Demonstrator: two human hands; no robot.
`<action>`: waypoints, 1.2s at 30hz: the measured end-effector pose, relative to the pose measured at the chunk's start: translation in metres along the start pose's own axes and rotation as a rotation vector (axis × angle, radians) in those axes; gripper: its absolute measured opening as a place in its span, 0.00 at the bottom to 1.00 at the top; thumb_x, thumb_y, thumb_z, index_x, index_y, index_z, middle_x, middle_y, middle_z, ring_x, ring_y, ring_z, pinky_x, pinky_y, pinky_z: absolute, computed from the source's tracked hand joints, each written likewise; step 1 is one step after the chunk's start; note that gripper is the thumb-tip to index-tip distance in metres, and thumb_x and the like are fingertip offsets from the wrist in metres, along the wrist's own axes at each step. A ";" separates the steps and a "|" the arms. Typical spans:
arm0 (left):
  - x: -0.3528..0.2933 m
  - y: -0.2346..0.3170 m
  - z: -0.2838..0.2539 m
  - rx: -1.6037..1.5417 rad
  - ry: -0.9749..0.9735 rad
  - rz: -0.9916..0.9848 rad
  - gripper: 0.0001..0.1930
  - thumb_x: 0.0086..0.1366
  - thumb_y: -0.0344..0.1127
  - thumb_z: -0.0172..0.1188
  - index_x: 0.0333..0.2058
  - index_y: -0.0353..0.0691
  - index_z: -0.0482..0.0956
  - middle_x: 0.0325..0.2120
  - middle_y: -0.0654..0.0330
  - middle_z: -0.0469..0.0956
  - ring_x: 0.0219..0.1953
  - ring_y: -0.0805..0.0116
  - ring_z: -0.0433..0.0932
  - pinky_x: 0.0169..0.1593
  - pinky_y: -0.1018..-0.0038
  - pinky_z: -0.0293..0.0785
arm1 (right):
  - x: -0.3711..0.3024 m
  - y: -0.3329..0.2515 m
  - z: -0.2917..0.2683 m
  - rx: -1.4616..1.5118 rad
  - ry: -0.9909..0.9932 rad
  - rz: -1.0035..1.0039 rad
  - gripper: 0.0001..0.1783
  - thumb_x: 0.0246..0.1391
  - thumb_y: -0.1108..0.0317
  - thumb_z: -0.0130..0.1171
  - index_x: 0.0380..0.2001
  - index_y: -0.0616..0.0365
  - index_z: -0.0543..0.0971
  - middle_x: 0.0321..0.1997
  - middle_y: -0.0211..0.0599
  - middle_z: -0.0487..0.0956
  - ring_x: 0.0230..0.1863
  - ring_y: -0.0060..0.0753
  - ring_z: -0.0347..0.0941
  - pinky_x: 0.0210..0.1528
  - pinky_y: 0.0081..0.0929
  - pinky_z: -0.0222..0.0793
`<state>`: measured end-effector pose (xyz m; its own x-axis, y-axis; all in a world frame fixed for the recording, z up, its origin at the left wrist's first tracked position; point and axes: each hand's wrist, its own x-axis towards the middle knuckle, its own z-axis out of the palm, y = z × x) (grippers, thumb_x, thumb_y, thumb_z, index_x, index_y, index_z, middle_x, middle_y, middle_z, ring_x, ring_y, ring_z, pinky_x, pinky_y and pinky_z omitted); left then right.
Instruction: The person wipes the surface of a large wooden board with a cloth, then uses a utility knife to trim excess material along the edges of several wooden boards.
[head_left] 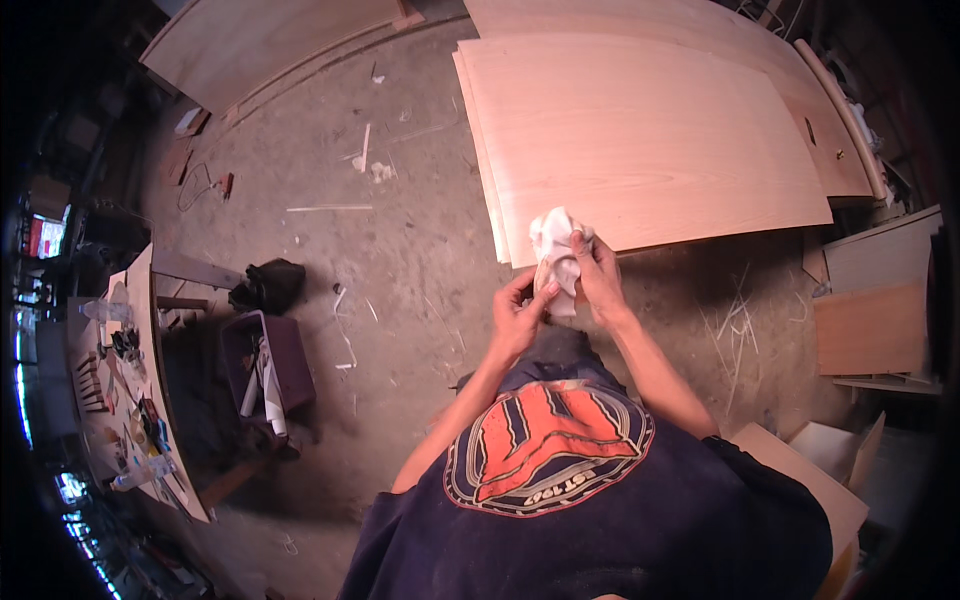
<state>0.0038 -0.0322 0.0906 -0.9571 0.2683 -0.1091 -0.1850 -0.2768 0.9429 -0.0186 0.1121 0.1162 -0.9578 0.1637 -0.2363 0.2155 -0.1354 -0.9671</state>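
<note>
A crumpled white cloth (556,238) is bunched up between my two hands, in front of my body and by the near edge of a stack of plywood sheets (640,130). My left hand (519,318) grips its lower left side, thumb pressed on the folds. My right hand (598,275) holds the cloth from the right, with the thumb near its top. Whether anything is wrapped inside the folds, I cannot tell.
At left, a workbench (140,400) carries tools and bottles. Beside it stand a purple bin (300,360) with rolled sheets and a black bag (268,285). Wood strips and scraps lie on the concrete floor (400,260). Cardboard boxes (800,470) stand at the lower right.
</note>
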 end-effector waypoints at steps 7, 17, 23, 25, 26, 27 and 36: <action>0.009 0.054 0.008 0.257 -0.242 0.264 0.15 0.60 0.37 0.61 0.42 0.32 0.77 0.36 0.62 0.71 0.38 0.73 0.68 0.42 0.77 0.67 | -0.006 -0.025 -0.003 0.656 -0.463 0.107 0.38 0.51 0.50 0.60 0.58 0.60 0.60 0.53 0.44 0.71 0.51 0.37 0.71 0.49 0.35 0.73; 0.009 0.026 0.028 0.159 -0.082 0.057 0.26 0.50 0.42 0.69 0.44 0.34 0.75 0.31 0.59 0.76 0.35 0.67 0.74 0.42 0.71 0.70 | -0.011 -0.035 -0.002 0.534 -0.077 -0.083 0.19 0.52 0.69 0.60 0.47 0.61 0.71 0.41 0.39 0.76 0.39 0.27 0.75 0.37 0.24 0.73; 0.009 -0.084 -0.018 0.313 0.269 -0.140 0.31 0.50 0.51 0.69 0.45 0.34 0.72 0.30 0.60 0.72 0.35 0.69 0.70 0.42 0.73 0.67 | 0.043 -0.026 -0.042 -0.969 0.314 -0.391 0.25 0.38 0.72 0.64 0.44 0.52 0.73 0.39 0.34 0.77 0.45 0.38 0.72 0.50 0.41 0.65; 0.042 -0.094 -0.016 0.242 0.543 -0.161 0.27 0.52 0.52 0.67 0.38 0.32 0.74 0.28 0.60 0.74 0.32 0.74 0.71 0.35 0.78 0.67 | 0.064 0.025 -0.085 -1.321 0.238 -0.594 0.24 0.38 0.69 0.64 0.44 0.51 0.74 0.40 0.33 0.77 0.47 0.39 0.71 0.52 0.45 0.62; 0.053 -0.093 -0.023 0.239 0.549 -0.167 0.27 0.52 0.52 0.67 0.38 0.32 0.74 0.28 0.60 0.74 0.32 0.74 0.71 0.35 0.78 0.67 | 0.069 0.029 -0.085 -1.643 0.102 -0.815 0.23 0.38 0.65 0.65 0.43 0.49 0.75 0.41 0.32 0.77 0.48 0.39 0.70 0.54 0.49 0.59; 0.063 -0.092 -0.031 0.198 0.554 -0.250 0.26 0.53 0.53 0.66 0.34 0.32 0.74 0.27 0.59 0.75 0.30 0.75 0.72 0.33 0.80 0.67 | 0.071 0.034 -0.084 -1.643 0.092 -0.816 0.23 0.38 0.65 0.65 0.43 0.49 0.75 0.41 0.32 0.77 0.48 0.39 0.70 0.54 0.49 0.59; 0.048 -0.062 -0.026 -0.177 0.458 -0.605 0.24 0.57 0.51 0.64 0.35 0.29 0.77 0.25 0.55 0.79 0.28 0.68 0.81 0.32 0.78 0.72 | 0.156 0.011 -0.051 -1.409 -0.126 -0.818 0.15 0.32 0.63 0.63 0.29 0.49 0.77 0.31 0.27 0.74 0.36 0.32 0.71 0.40 0.33 0.67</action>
<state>-0.0370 -0.0266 0.0190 -0.6681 0.0224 -0.7438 -0.7001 -0.3575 0.6181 -0.1561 0.1865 0.0634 -0.8909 -0.3464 0.2938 -0.4025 0.9019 -0.1571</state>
